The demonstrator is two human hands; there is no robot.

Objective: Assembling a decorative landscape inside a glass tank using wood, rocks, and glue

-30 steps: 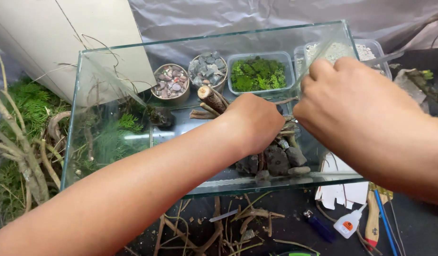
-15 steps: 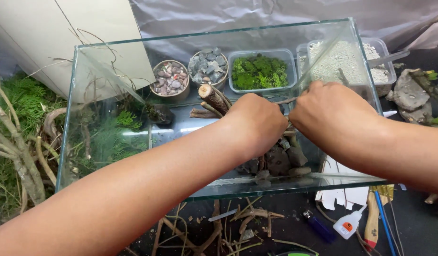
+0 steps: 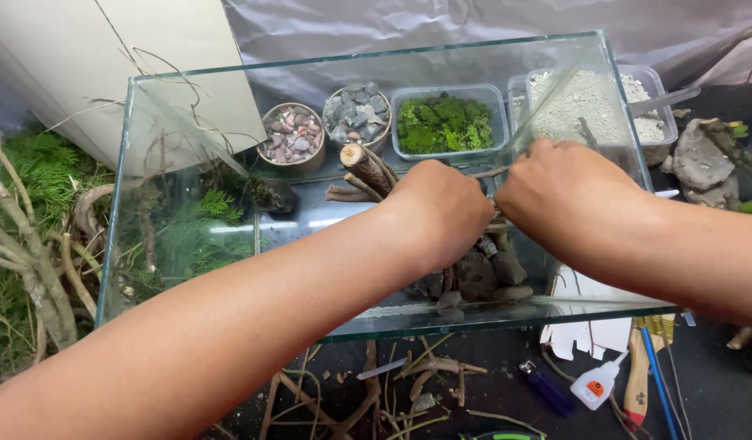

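Observation:
Both my hands reach into a clear glass tank [image 3: 368, 322]. My left hand [image 3: 441, 208] is closed over a piece of brown driftwood [image 3: 366, 167] whose cut end sticks out to the left. My right hand [image 3: 559, 191] meets it from the right, fingers pinched on a thin twig [image 3: 488, 172] of the same wood. Below the hands lie dark stones [image 3: 477, 277] on the tank floor. What my fingers do underneath is hidden.
Behind the tank stand two round bowls of pebbles [image 3: 293, 134], a tub of green moss [image 3: 442, 122] and a tub of white gravel [image 3: 591, 102]. Moss and branches [image 3: 34, 244] lie left. A glue bottle [image 3: 596, 383], lighter [image 3: 547, 387] and loose twigs lie in front.
My right hand has come down from above the tank's rim to meet my left hand at the wood. The left hand has stayed in place.

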